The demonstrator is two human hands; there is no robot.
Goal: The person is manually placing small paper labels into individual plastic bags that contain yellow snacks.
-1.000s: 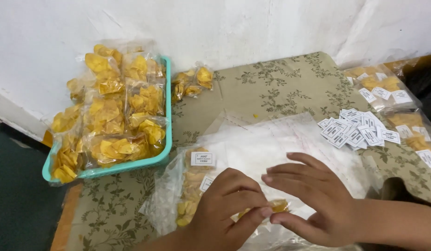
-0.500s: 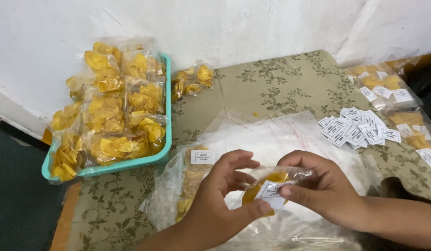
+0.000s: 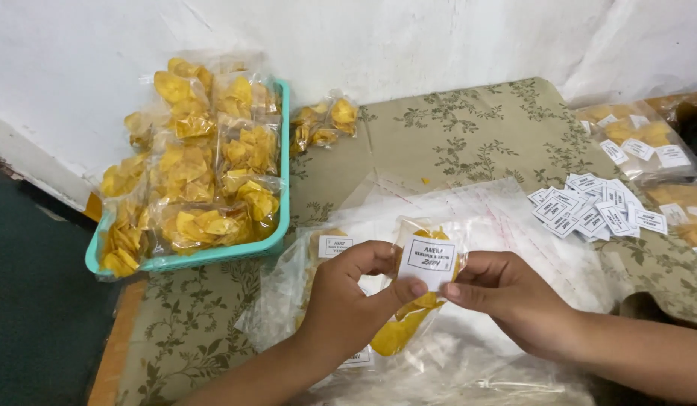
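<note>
Both hands hold up one small clear bag of yellow chips (image 3: 408, 323) above the table. A white paper label (image 3: 429, 262) sits at the bag's top front. My left hand (image 3: 348, 301) grips the bag's left side, thumb pressed on the label's lower edge. My right hand (image 3: 506, 293) pinches the bag and label from the right. Under the hands lies a heap of clear plastic bags (image 3: 499, 218), one with a label and chips inside (image 3: 326, 248).
A teal tray (image 3: 282, 218) piled with filled chip bags stands at the left. A loose chip bag (image 3: 322, 124) lies behind it. A pile of white labels (image 3: 596, 207) and labelled chip bags (image 3: 642, 143) lie at the right on the floral tablecloth (image 3: 469, 128).
The hands went from pressing down on the plastic heap to lifting a chip bag. The bag now stands upright with its label facing me.
</note>
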